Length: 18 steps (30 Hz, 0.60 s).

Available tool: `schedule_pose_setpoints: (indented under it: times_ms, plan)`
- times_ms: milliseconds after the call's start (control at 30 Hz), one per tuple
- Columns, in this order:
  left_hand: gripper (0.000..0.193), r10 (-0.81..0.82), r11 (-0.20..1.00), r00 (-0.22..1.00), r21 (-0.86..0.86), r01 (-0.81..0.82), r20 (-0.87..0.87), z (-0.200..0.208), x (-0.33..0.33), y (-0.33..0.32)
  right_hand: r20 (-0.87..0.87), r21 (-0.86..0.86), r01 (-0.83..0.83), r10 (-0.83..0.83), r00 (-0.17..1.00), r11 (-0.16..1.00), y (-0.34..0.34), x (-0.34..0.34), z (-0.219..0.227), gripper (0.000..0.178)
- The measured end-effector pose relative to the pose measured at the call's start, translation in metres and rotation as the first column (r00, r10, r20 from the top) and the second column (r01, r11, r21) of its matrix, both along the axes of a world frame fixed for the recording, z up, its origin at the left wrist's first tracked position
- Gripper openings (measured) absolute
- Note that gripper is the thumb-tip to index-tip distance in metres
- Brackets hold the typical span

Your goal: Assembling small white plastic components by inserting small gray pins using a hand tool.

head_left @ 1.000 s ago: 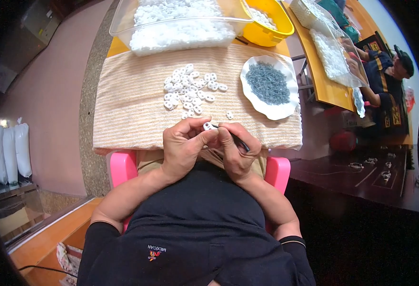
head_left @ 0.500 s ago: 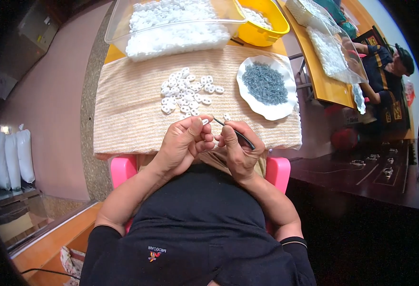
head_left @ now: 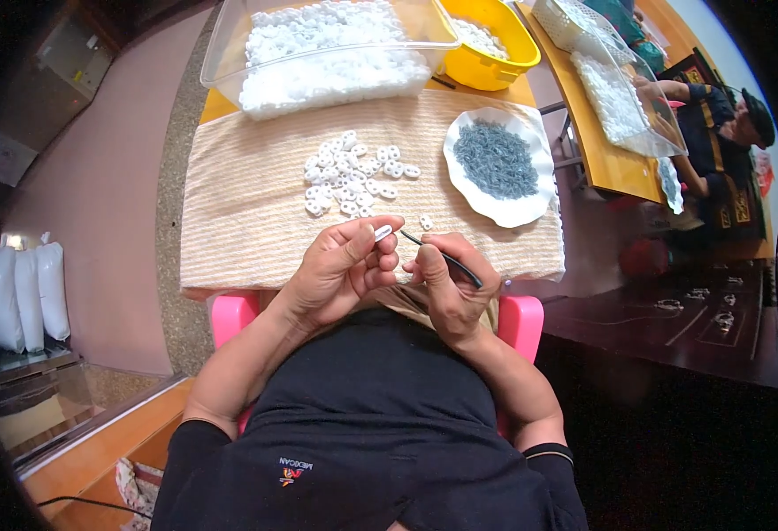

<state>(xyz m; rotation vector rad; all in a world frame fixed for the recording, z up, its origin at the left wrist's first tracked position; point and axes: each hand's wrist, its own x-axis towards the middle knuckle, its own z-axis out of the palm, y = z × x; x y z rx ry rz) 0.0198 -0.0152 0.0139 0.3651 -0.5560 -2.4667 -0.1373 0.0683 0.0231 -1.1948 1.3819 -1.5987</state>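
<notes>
And down-left of the white plate (head_left: 505, 216), the left hand (head_left: 340, 264) fingertip-pinches a white piece (head_left: 383, 233), likely for visibility; the right hand (head_left: 456, 290) pinches a black tool (head_left: 465, 271), likely for control!

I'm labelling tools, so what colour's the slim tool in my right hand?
The slim tool in your right hand is black; the head view shows it best.

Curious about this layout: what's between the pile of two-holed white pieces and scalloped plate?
The head view shows bare striped cloth between pile and plate; one white piece lies lower.
</notes>
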Motion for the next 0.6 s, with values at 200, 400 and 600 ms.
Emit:
schedule_pose_setpoints:
  times_ms: [200,400,600]
  plan:
    - [0.043,-0.024,0.999,0.999,0.022,0.025,-0.033,0.0020,0.0025,-0.0029,0.023,-0.014,0.019,-0.019,1.000,1.000,-0.0001,0.0034,0.0068,0.011]
    - [0.040,-0.046,0.998,0.997,0.050,0.049,-0.058,0.0037,0.0023,-0.0038,-0.022,-0.009,-0.004,0.004,1.000,1.000,0.0003,0.0009,0.0051,0.010]
    - [0.038,-0.043,0.999,0.996,0.005,0.043,0.081,0.0063,0.0023,-0.0030,-0.030,0.005,-0.005,0.005,1.000,1.000,0.0006,0.0013,0.0057,0.010]
